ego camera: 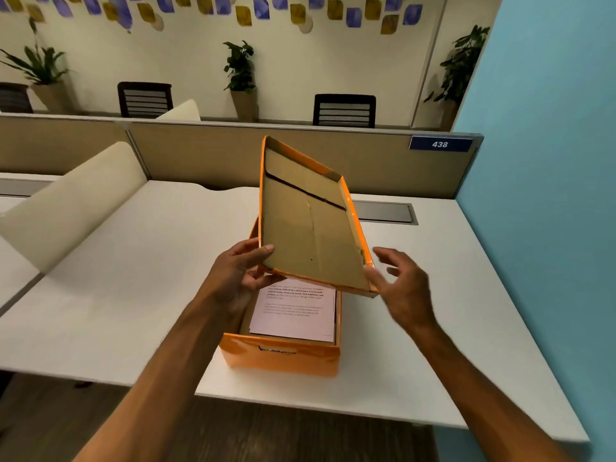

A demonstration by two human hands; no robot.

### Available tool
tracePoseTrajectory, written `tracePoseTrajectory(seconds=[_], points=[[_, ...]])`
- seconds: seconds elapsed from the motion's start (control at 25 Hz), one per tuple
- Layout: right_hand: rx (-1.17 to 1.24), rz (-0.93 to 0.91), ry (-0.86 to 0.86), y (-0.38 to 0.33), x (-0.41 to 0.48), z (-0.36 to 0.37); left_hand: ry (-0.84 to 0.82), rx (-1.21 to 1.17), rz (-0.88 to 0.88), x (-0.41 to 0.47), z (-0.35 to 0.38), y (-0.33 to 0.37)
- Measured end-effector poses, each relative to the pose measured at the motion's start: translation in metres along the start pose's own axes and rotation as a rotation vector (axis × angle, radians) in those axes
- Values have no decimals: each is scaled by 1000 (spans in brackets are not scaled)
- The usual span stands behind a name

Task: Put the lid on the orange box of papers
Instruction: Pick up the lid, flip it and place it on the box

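Observation:
An orange box [283,356] stands on the white desk [116,278] near its front edge, with printed white papers [295,310] lying inside. Above it, the orange lid [306,221] is tilted up on end, its brown cardboard inside facing me. My left hand [238,275] grips the lid's near left corner, thumb on the inside. My right hand [401,285] is beside the lid's near right corner with fingers spread; its thumb looks to touch the rim, but it is blurred.
A beige partition [200,155] with a blue sign reading 438 runs behind the desk. A grey cable hatch [386,211] sits at the back right. A cream divider panel [76,201] leans at the left. A blue wall [550,161] borders the right.

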State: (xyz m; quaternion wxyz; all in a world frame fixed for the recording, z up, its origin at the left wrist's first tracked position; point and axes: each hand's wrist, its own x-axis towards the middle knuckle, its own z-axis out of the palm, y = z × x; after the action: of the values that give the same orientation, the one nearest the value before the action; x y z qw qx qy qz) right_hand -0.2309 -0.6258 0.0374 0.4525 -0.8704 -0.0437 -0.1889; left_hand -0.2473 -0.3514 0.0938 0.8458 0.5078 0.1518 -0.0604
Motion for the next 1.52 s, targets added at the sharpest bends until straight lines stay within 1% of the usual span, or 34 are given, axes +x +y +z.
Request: tracePoseTrajectory(seconds=[0.08, 0.12, 0.16, 0.24, 0.36, 0.44, 0.48, 0.56, 0.68, 0.8, 0.88, 0.96, 1.04, 1.12, 1.24, 1.36, 1.44, 1.52], points=[[-59, -219, -132, -20, -13, 14, 47, -9, 18, -3, 15, 3], [-89, -280, -181, -28, -18, 22, 61, -20, 30, -5, 23, 6], [-107, -318, -195, -36, -21, 31, 75, -20, 48, -7, 31, 8], [-98, -327, -132, -50, -20, 48, 106, 5, 89, -11, 45, 11], [-27, -279, 40, -67, -11, 63, 148, 81, 157, -17, 60, 17], [24, -259, 111, -75, -6, 69, 179, 118, 190, -18, 68, 23], [56, -237, 132, -78, -4, 71, 188, 131, 196, -17, 70, 27], [143, -146, 163, -84, -4, 73, 151, 143, 189, -14, 74, 35], [256, 8, 243, -94, -5, 73, 33, 176, 177, -5, 76, 40], [361, 89, 317, -99, -7, 67, -124, 177, 166, 9, 66, 34], [452, 154, 341, -102, -6, 62, -181, 229, 130, 18, 51, 21], [570, 219, 371, -103, -4, 56, -162, 316, 52, 26, 33, -1], [773, 279, 388, -105, -1, 49, -145, 328, -85, 30, 15, -25], [1015, 347, 379, -108, 2, 44, -184, 250, -189, 34, -1, -43], [1279, 482, 342, -108, 3, 39, -221, 66, -226, 32, -14, -48], [1406, 551, 281, -102, 1, 38, -206, -38, -190, 30, -15, -40], [1408, 576, 257, -96, -2, 38, -172, 1, -168, 29, -18, -32], [1378, 564, 224, -88, -6, 36, -136, 72, -166, 30, -24, -23]])
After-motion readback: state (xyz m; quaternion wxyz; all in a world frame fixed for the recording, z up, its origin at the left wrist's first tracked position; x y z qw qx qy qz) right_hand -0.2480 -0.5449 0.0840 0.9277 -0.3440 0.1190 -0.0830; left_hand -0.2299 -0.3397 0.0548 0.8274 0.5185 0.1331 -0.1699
